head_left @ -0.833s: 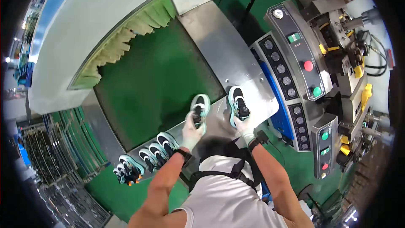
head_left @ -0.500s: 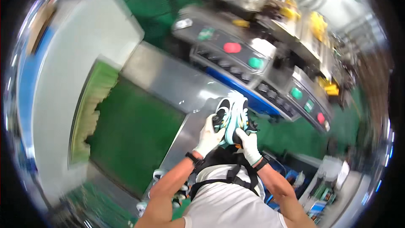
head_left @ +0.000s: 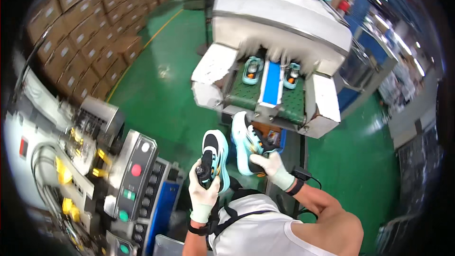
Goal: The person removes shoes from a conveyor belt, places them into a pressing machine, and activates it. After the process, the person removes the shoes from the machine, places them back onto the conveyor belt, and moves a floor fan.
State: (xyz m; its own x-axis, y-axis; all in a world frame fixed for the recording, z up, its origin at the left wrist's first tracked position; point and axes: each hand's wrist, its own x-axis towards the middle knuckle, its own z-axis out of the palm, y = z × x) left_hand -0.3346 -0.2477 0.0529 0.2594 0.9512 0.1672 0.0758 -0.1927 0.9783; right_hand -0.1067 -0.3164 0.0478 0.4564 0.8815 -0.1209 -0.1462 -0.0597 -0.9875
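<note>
A black, white and pale-blue sneaker (head_left: 221, 154) is gripped at its heel end by my white-gloved left hand (head_left: 203, 193); its toe points away from me. In my gloved right hand (head_left: 273, 167) is a matching sneaker (head_left: 241, 140), tilted on its side with the pale-blue sole toward the first shoe. The two shoes are held apart in front of my body, short of a white conveyor machine (head_left: 279, 0). On its green perforated belts (head_left: 241, 94) rest two more shoes, a left one (head_left: 253, 71) and a right one (head_left: 291, 76), near a fringed opening.
A blue strip (head_left: 271, 83) divides the belts, with white side guards (head_left: 324, 97) at the edges. To my left stands a machine with a button panel (head_left: 137, 175). Stacked cartons (head_left: 85, 33) line the far left. A blue bin (head_left: 283, 140) sits below the belts.
The view has swung to the right, from the button-panel machine to the conveyor. The two sneakers, close together before, are now apart, one in each hand.
</note>
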